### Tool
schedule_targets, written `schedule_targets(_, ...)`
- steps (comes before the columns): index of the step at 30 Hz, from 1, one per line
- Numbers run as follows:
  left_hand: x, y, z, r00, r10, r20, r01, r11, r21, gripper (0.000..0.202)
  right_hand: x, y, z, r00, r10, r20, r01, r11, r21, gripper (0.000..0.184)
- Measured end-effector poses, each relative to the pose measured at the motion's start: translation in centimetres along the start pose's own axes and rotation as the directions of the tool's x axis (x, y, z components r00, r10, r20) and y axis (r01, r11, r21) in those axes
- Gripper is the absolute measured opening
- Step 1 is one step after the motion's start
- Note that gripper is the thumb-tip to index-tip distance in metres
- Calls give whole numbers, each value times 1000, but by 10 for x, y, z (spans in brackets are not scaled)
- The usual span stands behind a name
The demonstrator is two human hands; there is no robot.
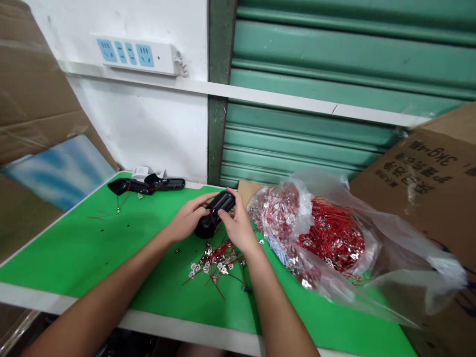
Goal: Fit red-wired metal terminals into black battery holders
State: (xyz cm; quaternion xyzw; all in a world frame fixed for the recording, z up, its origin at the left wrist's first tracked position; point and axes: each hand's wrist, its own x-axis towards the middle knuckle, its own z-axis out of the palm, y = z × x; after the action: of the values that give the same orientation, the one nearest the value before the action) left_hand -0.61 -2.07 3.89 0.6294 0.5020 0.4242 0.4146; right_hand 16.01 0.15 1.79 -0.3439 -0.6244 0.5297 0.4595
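Note:
Both hands hold a black plastic housing [206, 229] with a rounded near end and a long hollow at its far end, tilted above the green tabletop. A thin red wire crosses its middle. My left hand [186, 218] grips the left side, its thumb pressing near the wire. On the right side, my right hand [238, 225] is closed around it with the thumb on top. Fingers under the housing are hidden. Just below the hands lies a loose heap of red wires with small metal terminals [219, 260].
More black housings [148, 185] with red wires lie at the back left. A clear plastic bag [375, 238] on the right holds bundles of red wires [334, 235]. Cardboard [427, 193] stands at the right, a power strip [136, 55] on the wall.

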Motion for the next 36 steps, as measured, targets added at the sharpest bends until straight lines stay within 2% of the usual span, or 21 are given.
schedule_targets(7, 0, -3, 1, 1000, 6, 15, -6, 1000, -8, 68, 0, -2, 0, 1000, -1, 0, 1, 999, -41, 61)
schedule_targets(18, -1, -3, 0, 999, 17, 32, -17, 1000, 8, 67, 0, -3, 0, 1000, 1, 0, -1, 1000, -10, 60)
schedule_targets(27, -1, -3, 0, 1000, 22, 2, -22, 1000, 10, 69, 0, 1, 0, 1000, -7, -8, 7, 1000, -2, 62)
schedule_targets(29, 0, -4, -1, 1000, 8, -8, -8, 1000, 0, 69, 0, 0, 1, 1000, 0, 22, 0, 1000, -12, 62)
schedule_targets(36, 0, -3, -3, 1000, 2, 28, -3, 1000, 16, 71, -1, -4, 2, 1000, 8, 13, -8, 1000, -19, 62)
